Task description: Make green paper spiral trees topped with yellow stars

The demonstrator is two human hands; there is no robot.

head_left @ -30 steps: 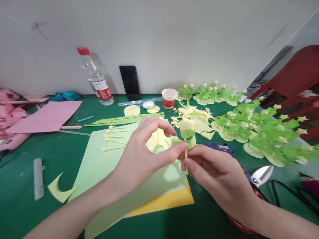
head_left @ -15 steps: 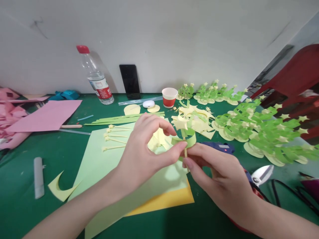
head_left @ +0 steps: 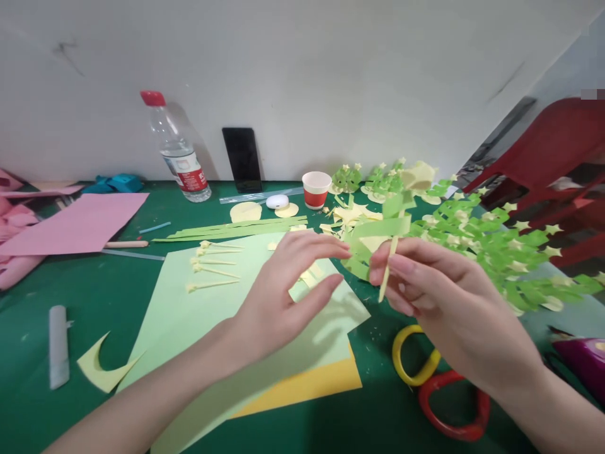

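My right hand (head_left: 454, 309) pinches the thin pale-yellow stem of a paper flower (head_left: 387, 271) between thumb and fingers. Green paper strips curl around the upper stem, and a pale-yellow bloom, blurred by motion, tops it. To the left, my left hand (head_left: 278, 296) is held over the light green paper sheet (head_left: 174, 328), thumb and fingers apart with nothing between them. Its fingertips are a short way from the flower's green strips. On the sheet lie several pale-yellow stems (head_left: 215, 284) with small star-like tips. Long green paper strips (head_left: 236, 231) lie just behind it.
Finished paper flowers (head_left: 496, 246) crowd the right side. Scissors with a yellow handle (head_left: 397, 362) and a red handle (head_left: 454, 434) lie below my right hand. A paper cup (head_left: 316, 197), phone (head_left: 243, 161) and bottle (head_left: 189, 176) stand along the wall.
My left hand has let go of the green paper loop and its fingers have parted. My right hand has carried the flower to the right and tilted it, uncovering the scissor handles.
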